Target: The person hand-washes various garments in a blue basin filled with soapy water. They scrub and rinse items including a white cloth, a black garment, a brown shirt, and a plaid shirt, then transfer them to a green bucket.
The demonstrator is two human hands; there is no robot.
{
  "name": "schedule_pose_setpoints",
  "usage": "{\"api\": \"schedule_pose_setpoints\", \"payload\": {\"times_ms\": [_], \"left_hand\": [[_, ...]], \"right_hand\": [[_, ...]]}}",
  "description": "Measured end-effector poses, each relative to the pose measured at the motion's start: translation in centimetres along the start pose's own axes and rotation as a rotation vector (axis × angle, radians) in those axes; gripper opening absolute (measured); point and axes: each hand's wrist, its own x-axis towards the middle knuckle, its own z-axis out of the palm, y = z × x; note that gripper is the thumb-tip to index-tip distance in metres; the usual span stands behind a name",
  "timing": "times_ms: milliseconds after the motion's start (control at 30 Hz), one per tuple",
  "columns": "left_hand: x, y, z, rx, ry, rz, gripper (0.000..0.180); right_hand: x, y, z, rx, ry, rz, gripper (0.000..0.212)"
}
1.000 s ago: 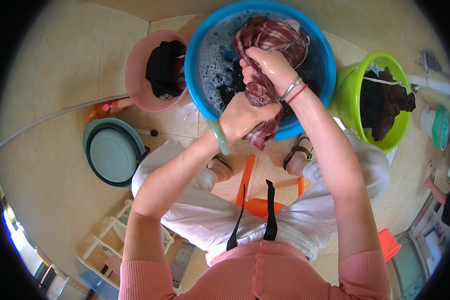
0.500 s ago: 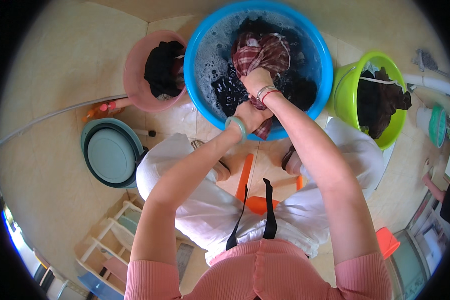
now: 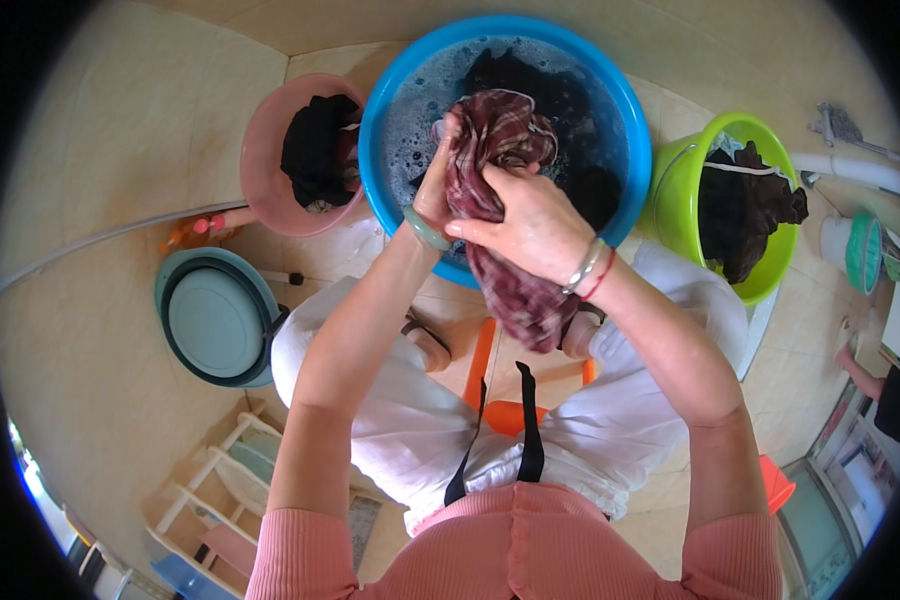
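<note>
A wet dark-red plaid garment (image 3: 495,125) is gathered above the blue tub (image 3: 368,150), its lower end hanging over the near rim toward my feet. My left hand (image 3: 437,195), with a jade-coloured bangle at the wrist, holds the bunched cloth from the left, fingers pointing up along it. From the right, my right hand (image 3: 532,215) grips the same cloth, thumb toward the left hand; a silver bangle and a red cord circle that wrist. Dark clothes (image 3: 590,195) lie in sudsy water in the tub. What kind of garment the plaid one is, I cannot make out.
A pink basin (image 3: 260,150) with dark clothes stands left of the tub; a lime-green bucket (image 3: 710,135) with dark clothes stands right. A grey-blue basin (image 3: 215,320) rests at left. An orange stool (image 3: 505,418) shows between my legs, and a white rack (image 3: 210,490) stands lower left.
Both hands have raised the plaid garment and drawn it nearer. My left hand has moved up along the cloth, my right hand down, and the cloth's end now hangs farther past the near rim.
</note>
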Motion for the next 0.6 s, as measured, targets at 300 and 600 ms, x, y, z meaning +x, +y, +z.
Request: {"api": "schedule_pose_setpoints", "payload": {"times_ms": [300,600], "left_hand": [[-0.7,2.9,1.8,-0.272,0.257,-0.105,0.037],[-2.1,1.8,2.1,-0.193,-0.127,-0.434,0.049]], "right_hand": [[0.3,8.5,1.6,1.494,0.136,0.838,0.070],[5.1,7.7,0.5,2.052,0.070,0.235,0.057]]}}
